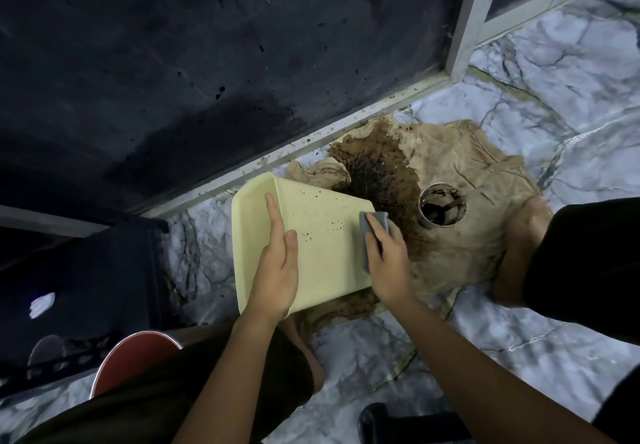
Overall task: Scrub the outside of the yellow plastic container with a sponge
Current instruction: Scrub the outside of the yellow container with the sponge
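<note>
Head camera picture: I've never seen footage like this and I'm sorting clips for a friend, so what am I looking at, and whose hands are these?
It is one picture from a camera worn on a person's head, looking down at their own two bare hands. No machine is involved. The left hand steadies a pale yellow container, tipped on its side and speckled with dark spots. The right hand presses a grey sponge against the container's outside. Below lies a marbled floor with a brown cloth, partly soaked by a dark stain. On the cloth stands a small can of dark liquid with a stick in it.
</note>
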